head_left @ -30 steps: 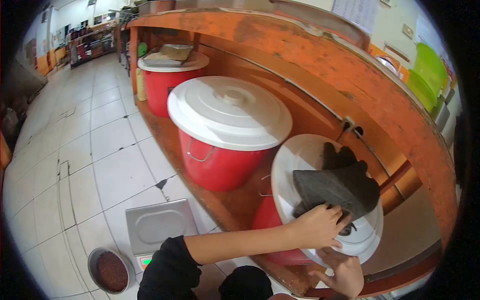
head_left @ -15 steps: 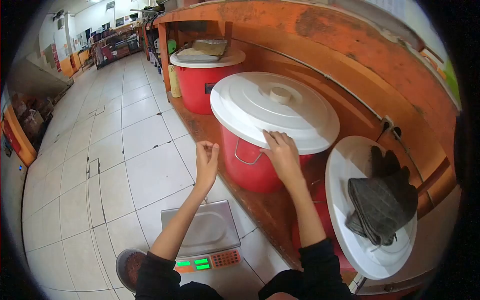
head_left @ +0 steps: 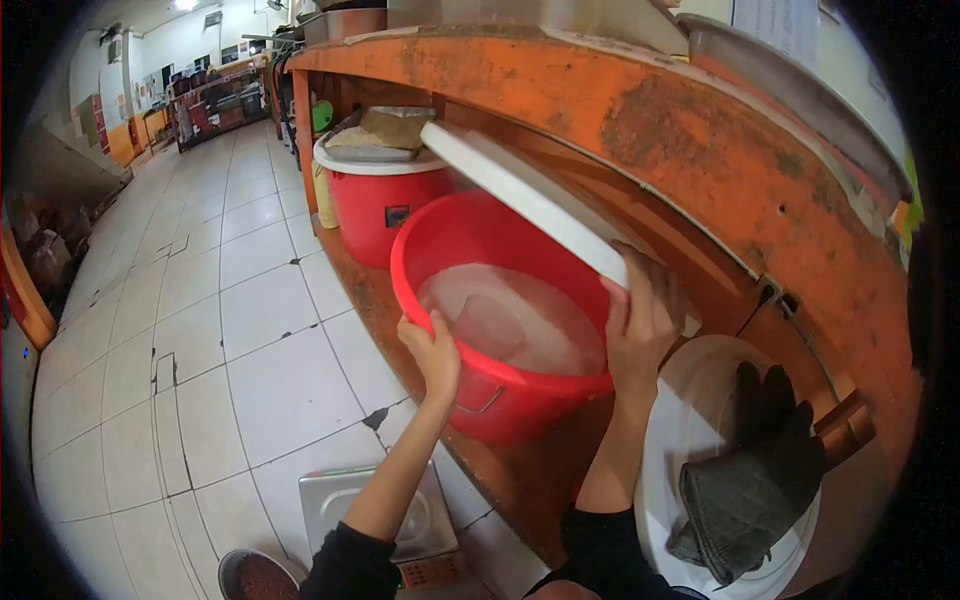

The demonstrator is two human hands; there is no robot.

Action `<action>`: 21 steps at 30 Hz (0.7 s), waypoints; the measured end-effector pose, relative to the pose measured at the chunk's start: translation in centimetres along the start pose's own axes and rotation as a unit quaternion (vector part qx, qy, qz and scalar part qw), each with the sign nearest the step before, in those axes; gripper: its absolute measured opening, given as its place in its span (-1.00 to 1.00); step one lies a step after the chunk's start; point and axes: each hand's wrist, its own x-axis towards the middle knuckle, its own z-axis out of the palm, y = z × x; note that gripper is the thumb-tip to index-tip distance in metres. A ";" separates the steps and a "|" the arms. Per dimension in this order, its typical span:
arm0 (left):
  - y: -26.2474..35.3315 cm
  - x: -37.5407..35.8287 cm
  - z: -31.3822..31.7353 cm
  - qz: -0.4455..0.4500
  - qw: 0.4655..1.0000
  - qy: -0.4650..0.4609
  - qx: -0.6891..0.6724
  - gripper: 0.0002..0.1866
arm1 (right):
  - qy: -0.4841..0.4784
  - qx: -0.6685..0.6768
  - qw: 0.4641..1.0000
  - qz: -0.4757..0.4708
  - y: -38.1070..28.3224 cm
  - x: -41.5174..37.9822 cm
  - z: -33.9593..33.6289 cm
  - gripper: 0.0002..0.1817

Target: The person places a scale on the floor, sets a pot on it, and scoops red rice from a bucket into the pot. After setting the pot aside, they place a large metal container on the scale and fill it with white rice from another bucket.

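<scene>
A large red tub (head_left: pixel 510 405) stands uncovered under the orange bench. Pale powder or fine grains (head_left: pixel 555 315) lie inside, with a see-through, scoop-like piece (head_left: pixel 488 325) partly sunk in them. At the tub's near-left rim, my left hand (head_left: pixel 432 355) is closed on the edge, thumb on top. My right hand (head_left: pixel 645 315) grips the white lid (head_left: pixel 535 205) by its near edge and holds it tilted up over the tub's right side. Some of the right fingers are hidden behind the lid.
A metal scale (head_left: pixel 340 505) and a bowl of reddish-brown grains (head_left: pixel 265 578) are on the tiled floor. Dark oven mitts (head_left: pixel 750 490) rest on another white lid (head_left: pixel 660 500). Behind stands a second red tub (head_left: pixel 365 215) with a tray (head_left: pixel 385 130) on top. The orange bench (head_left: pixel 560 75) overhangs them.
My right hand has lifted the lid off the tub and tilted it, exposing the contents. My left hand has moved from the air onto the tub's rim. The view has shifted slightly.
</scene>
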 end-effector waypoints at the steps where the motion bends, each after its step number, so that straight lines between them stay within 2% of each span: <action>1: 0.0 0.0 0.0 -0.007 1.000 0.001 -0.008 -0.56 | 0.040 0.000 0.999 0.001 0.8 0.6 0.1 -0.66; 4: 0.2 0.1 -0.1 -0.022 1.000 -0.004 0.014 -0.56 | 0.046 -0.009 0.999 0.006 1.0 0.0 -0.5 -0.69; 10: 0.3 0.1 -0.3 -0.029 0.998 0.003 0.060 -0.57 | -0.105 0.028 0.993 -0.038 -2.6 -2.4 0.7 -0.64; 12: 0.4 0.0 -0.3 -0.052 0.997 0.008 0.050 -0.58 | -0.122 0.051 0.989 -0.063 -4.2 -3.7 1.4 -0.61; 14: 0.7 -0.3 -0.3 -0.034 0.997 0.033 0.059 -0.60 | -0.134 0.063 0.986 -0.075 -5.0 -5.1 2.0 -0.62; 15: 0.8 -0.4 -0.8 -0.026 0.996 0.049 0.067 -0.60 | -0.139 0.068 0.985 -0.075 -5.3 -5.8 2.4 -0.63; 18: -3.9 0.0 -2.9 -0.041 0.994 0.068 0.078 -0.61 | -0.179 0.101 0.978 -0.042 -6.5 -7.1 2.3 -0.63; 19: -3.6 -0.3 -4.7 -0.002 0.993 0.073 0.098 -0.60 | -0.196 0.107 0.974 -0.029 -6.7 -7.1 2.1 -0.63; 21: 0.9 -1.3 -9.1 -0.017 0.989 0.043 0.139 -0.63 | -0.239 0.133 0.962 0.011 -7.0 -6.7 1.3 -0.63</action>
